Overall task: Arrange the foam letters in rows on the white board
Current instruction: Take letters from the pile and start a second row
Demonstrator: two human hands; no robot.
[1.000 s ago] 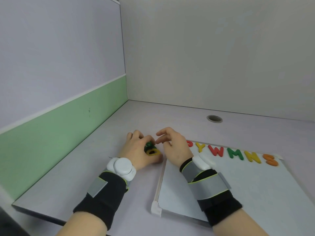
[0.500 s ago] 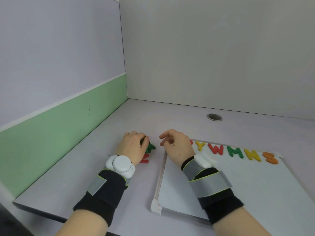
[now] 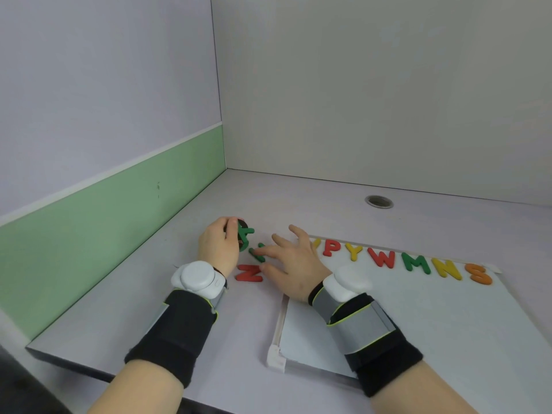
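My left hand (image 3: 219, 249) is curled around a small stack of foam letters (image 3: 244, 238), the green one on the outside. A second green letter (image 3: 257, 254) lies on the desk under the spread fingertips of my right hand (image 3: 294, 261), which holds nothing. A red Z (image 3: 249, 273) lies flat just below, between both hands. The white board (image 3: 418, 318) sits to the right, with a row of letters along its top edge: a red P (image 3: 331, 249), yellow Y (image 3: 355, 251), red W (image 3: 382, 258), green M (image 3: 415, 263), yellow N (image 3: 447, 268) and orange S (image 3: 478, 274).
A green-banded wall runs along the left side of the desk, a grey wall at the back. A round cable hole (image 3: 378, 201) is set in the desk behind the board. The desk's front edge (image 3: 89, 369) is close below my left forearm.
My left hand has lifted back with the stacked letters, uncovering the red Z. My right hand moved left off the board and spread its fingers onto the loose green letter.
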